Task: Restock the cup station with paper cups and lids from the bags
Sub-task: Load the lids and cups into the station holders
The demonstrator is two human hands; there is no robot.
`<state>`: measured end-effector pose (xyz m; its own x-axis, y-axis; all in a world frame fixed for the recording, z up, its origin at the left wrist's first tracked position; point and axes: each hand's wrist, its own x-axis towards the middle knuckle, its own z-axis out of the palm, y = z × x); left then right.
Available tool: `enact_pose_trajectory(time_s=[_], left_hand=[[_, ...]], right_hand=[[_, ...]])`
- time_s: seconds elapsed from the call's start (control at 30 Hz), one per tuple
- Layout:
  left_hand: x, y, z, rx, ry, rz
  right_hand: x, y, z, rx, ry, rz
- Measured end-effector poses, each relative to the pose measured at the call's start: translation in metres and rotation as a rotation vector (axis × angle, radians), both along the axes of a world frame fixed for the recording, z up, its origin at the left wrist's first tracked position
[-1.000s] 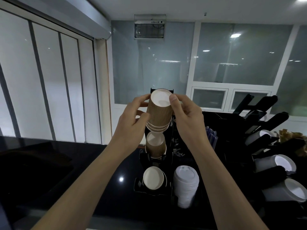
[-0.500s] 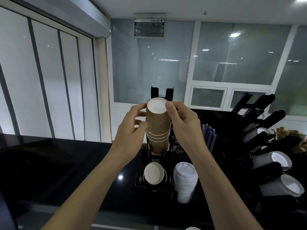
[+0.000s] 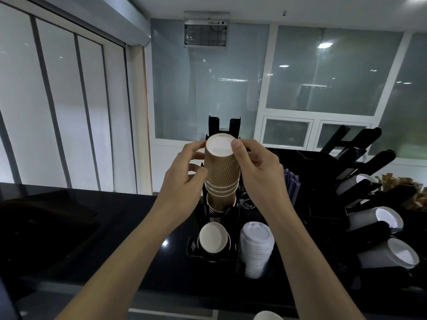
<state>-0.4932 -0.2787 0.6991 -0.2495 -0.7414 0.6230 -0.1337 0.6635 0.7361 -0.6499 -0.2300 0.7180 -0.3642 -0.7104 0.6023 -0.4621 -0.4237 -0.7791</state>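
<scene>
- L hand [image 3: 184,176] + R hand [image 3: 258,174] both hold a stack of brown ribbed paper cups [image 3: 221,172], mouth up, white inside showing.
- L grip: thumb and fingers curled onto the stack's left side, clamped on it. R grip: thumb at the top rim, fingers round the right side/back, also clamped on it.
- Stack's lower end sits in another brown cup [image 3: 220,202] standing in the middle slot of the black cup holder [image 3: 233,128]; holder's two uprights show just behind the top rim.
- Front slot of the same holder: dark cup [image 3: 213,237], mouth tilted toward cam, white inside.
- Just right of that: stack of white lids [image 3: 256,243], leaning, on the black bench [image 3: 129,245].
- Right side: angled black rack [image 3: 360,144] w/ grey cups [image 3: 379,220] lying on their sides, white insides facing cam.
- Behind the R wrist: bundle of dark blue-ish sticks/straws [image 3: 292,181], can't tell which. Far right: brown packets [image 3: 397,183], blurry.
- Bottom edge: part of a white rim [image 3: 268,316], mostly cut off.
- Backdrop: frosted glass panels, wall unit [image 3: 205,28] up high.
</scene>
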Motion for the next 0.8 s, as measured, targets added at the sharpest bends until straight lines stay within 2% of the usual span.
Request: enact_pose_trajectory(time_s=[0.43,0.8], left_hand=[[-0.006,-0.013,-0.028,0.082,-0.063,-0.026],[-0.009,-0.016,-0.048,0.072,-0.08,-0.009]], right_hand=[[-0.008,-0.01,-0.032,0.093,-0.021,-0.006],[-0.009,-0.012,-0.05,0.104,-0.051,0.026]])
